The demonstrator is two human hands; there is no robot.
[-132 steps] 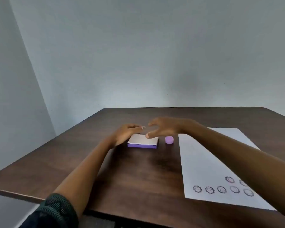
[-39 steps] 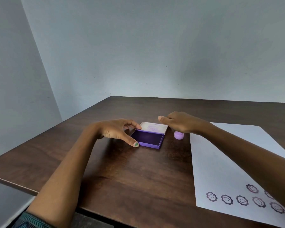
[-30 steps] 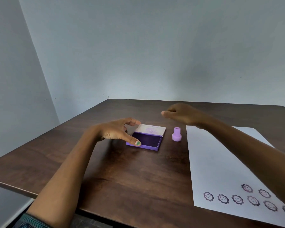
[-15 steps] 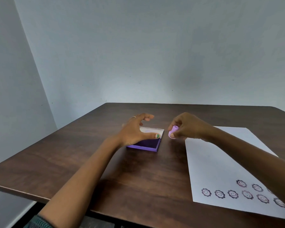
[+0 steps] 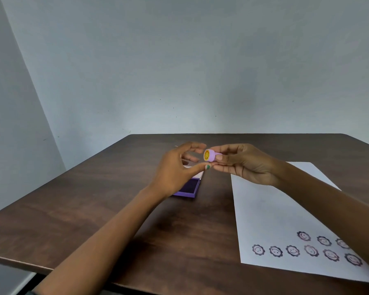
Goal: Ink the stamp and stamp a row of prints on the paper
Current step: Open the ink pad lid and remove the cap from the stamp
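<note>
My right hand (image 5: 245, 165) holds a small lilac stamp (image 5: 210, 155) sideways in the air, its yellow-orange face turned left. My left hand (image 5: 179, 169) hovers right beside it with fingers spread, thumb tip almost touching the right hand's fingers, not gripping anything. Below the left hand lies the purple ink pad (image 5: 189, 188), lid open, partly hidden by that hand. The white paper (image 5: 275, 209) lies on the right of the table, with two rows of several flower-face prints (image 5: 292, 250) near its front edge.
A dark wooden table (image 5: 94, 209) carries everything; its front edge runs close to me and its left edge drops off beside a pale wall. A plain wall stands behind the far edge.
My right hand picked the stamp up off the table and raised it, turning its face to the left. My left hand left the ink pad and rose to meet it.
</note>
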